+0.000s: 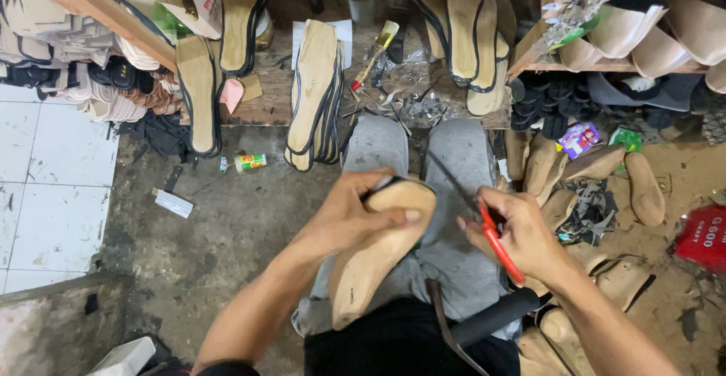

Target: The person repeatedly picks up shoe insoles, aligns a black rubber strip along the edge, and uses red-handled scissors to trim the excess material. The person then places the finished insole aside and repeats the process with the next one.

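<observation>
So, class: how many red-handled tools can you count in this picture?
2. One red-handled tool is gripped in the right hand over the lap; a red-handled brush lies on the bench beyond the knees. Clutter on the bench may hide more.

The left hand (344, 213) covers the toe end of the tan shoe sole (374, 259), so the black strip under its fingers is mostly hidden; the red-handled tool (499, 249) shows handles only, its working tip lost inside the right hand (522, 232); both forearms are cut off by the bottom edge; the bench (393, 96) clutter is too small to identify.
</observation>
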Demonstrator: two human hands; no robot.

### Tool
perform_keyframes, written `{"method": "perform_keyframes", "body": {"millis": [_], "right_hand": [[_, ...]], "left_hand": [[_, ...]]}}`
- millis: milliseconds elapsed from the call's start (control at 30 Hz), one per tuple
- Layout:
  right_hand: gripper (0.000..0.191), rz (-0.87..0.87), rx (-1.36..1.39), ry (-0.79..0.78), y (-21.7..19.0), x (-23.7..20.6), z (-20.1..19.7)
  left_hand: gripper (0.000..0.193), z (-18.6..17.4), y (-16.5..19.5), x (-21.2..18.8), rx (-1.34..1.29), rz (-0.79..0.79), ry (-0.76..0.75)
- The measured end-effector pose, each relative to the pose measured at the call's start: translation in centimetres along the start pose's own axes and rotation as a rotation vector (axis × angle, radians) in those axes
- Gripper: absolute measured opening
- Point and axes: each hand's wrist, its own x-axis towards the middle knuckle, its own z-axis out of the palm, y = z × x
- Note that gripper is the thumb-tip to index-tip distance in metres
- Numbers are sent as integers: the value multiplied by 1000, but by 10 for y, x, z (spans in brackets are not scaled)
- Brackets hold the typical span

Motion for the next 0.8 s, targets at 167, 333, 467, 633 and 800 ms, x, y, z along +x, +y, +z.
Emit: {"method": "perform_keyframes", "body": {"millis": [167, 333, 467, 633, 800], "right_hand": [[59, -199, 917, -273, 19, -15, 42], [74, -268, 891, 229, 57, -27, 115], [62, -203, 407, 622, 102, -25, 84], [44, -426, 680, 665, 87, -18, 16], [43, -300, 890, 447, 28, 2, 15]], "left_hand": [[27, -9, -19, 9, -658, 113, 522], [38, -15, -42, 13, -890, 206, 674], [40, -25, -58, 1, -596, 215, 505], [80, 11, -76, -22, -165, -151, -79], [66, 69, -94, -29, -320, -98, -292]]}}
